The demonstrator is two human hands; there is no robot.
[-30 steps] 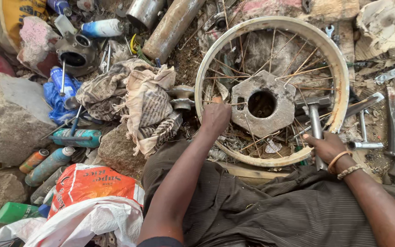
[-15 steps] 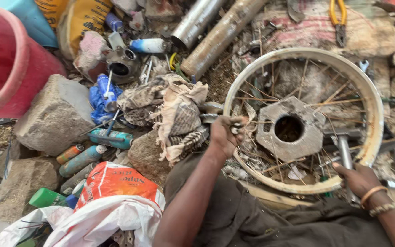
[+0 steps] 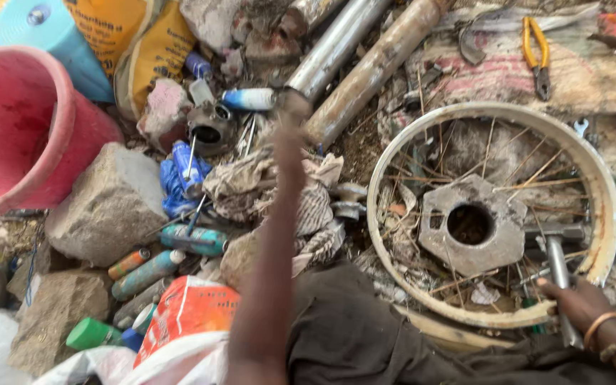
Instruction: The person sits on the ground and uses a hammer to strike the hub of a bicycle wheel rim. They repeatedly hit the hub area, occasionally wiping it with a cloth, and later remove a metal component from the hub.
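Reaching toward twelve o'clock, the blurred left hand (image 3: 290,135) could snag the rags (image 3: 279,189); its grip cannot be told. The right hand (image 3: 572,303) pinches the wheel rim (image 3: 604,192), which may slip.

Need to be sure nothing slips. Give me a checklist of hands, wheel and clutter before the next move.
1. Right hand on the wheel rim: ok, resting at the near edge.
2. Left hand grip: cannot tell, blurred, stretched out over the rags.
3. Wheel lying flat: ok, hub faces up.
4. Spokes sound: not ok, several look bent or loose.
5. Pliers free to take: ok, lying alone on the sack beyond the wheel.
6. Pink bucket out of the way: ok, far left.
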